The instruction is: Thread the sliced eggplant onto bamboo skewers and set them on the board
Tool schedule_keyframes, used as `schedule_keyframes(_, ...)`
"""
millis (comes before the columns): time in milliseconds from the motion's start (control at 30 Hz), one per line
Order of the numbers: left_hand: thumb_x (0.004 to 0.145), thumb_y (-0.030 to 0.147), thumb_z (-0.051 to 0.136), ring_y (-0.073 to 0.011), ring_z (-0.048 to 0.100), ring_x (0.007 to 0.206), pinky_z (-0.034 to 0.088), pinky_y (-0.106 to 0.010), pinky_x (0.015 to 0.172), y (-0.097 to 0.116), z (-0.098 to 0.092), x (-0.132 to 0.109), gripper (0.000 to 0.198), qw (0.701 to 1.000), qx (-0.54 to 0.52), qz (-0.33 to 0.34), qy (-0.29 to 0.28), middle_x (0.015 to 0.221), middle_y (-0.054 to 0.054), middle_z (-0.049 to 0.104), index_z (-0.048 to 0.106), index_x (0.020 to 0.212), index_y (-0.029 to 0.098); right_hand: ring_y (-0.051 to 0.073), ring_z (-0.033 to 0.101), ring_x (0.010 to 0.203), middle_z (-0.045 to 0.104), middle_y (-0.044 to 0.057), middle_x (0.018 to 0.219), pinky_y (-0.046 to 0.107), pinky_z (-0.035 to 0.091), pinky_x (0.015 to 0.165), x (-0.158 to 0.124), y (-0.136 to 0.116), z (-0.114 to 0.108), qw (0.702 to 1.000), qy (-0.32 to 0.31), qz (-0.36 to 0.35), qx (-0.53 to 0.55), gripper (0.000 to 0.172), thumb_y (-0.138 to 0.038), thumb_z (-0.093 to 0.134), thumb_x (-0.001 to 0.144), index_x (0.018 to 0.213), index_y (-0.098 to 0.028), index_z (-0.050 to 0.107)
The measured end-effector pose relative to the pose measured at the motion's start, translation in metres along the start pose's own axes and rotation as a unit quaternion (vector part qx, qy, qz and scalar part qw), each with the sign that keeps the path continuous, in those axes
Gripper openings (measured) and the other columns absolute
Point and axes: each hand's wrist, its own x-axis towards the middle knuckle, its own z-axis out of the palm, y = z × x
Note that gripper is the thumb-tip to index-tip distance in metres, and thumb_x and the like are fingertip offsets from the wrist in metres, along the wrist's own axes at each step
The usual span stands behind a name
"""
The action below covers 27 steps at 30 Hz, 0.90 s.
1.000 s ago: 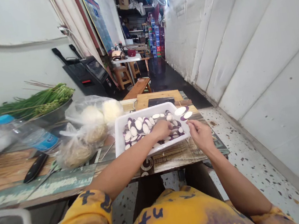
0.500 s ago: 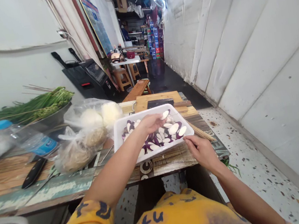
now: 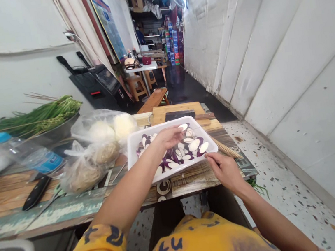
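A white plastic tray (image 3: 133, 147) holds many slant-cut eggplant slices (image 3: 194, 144) with purple skin and white flesh. Over its far right part, my left hand (image 3: 171, 137) is closed, pinching an eggplant slice (image 3: 183, 127) between the fingertips. My right hand (image 3: 221, 167) is closed at the tray's near right corner. Thumb and index finger pinch what looks like the end of a thin bamboo skewer; most of it is hard to make out. A bundle of bamboo skewers (image 3: 227, 148) lies on the table just right of the tray.
Behind the tray, a cleaver (image 3: 180, 114) rests on a wooden cutting board (image 3: 156, 116). On the left are knotted plastic bags (image 3: 82, 170), a black-handled knife (image 3: 36, 193), a water bottle (image 3: 39, 158) and a metal basin (image 3: 65, 128) of greens. A white wall (image 3: 271, 65) stands right.
My left hand, with the eggplant slice, has shifted very slightly. My right hand stays almost where it was at the tray corner, still pinched.
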Motion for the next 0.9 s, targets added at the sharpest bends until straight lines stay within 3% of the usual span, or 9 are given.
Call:
schedule_keyframes(267,0.081,0.0,0.046,-0.0036,0.054,0.05,0.046,-0.009,0.047,0.0025,0.0007,0.0012,0.014,1.0,-0.006,0.0,0.021,0.07,-0.011,0.062,0.056,0.073,0.004,0.02,0.065,0.078,0.07,0.006,0.089,0.029,0.048,0.071,-0.0023,-0.0001,-0.0004,1.0,-0.003,-0.002,-0.003,0.027,-0.027,0.041,0.086,0.097,-0.017,0.065)
schedule_keyframes(500,0.079,-0.003,0.049,-0.0082,0.06,0.06,0.05,-0.012,0.054,-0.0004,0.0036,-0.0002,0.012,0.999,-0.003,0.027,0.04,0.068,-0.011,0.063,0.057,0.072,0.004,0.02,0.065,0.079,0.07,0.006,0.09,0.029,0.048,0.072,-0.001,0.0001,-0.0003,1.0,-0.003,-0.004,0.0,0.027,-0.026,0.042,0.086,0.096,-0.017,0.065)
schedule_keyframes(900,0.077,-0.004,0.05,-0.009,0.061,0.06,0.051,-0.012,0.052,-0.0028,0.0024,0.0011,0.013,0.998,0.017,0.043,0.036,0.069,-0.011,0.063,0.059,0.071,0.004,0.019,0.066,0.078,0.07,0.005,0.089,0.027,0.048,0.07,-0.0015,-0.0009,-0.0003,1.0,0.001,0.0,-0.002,0.026,-0.025,0.042,0.086,0.096,-0.018,0.065)
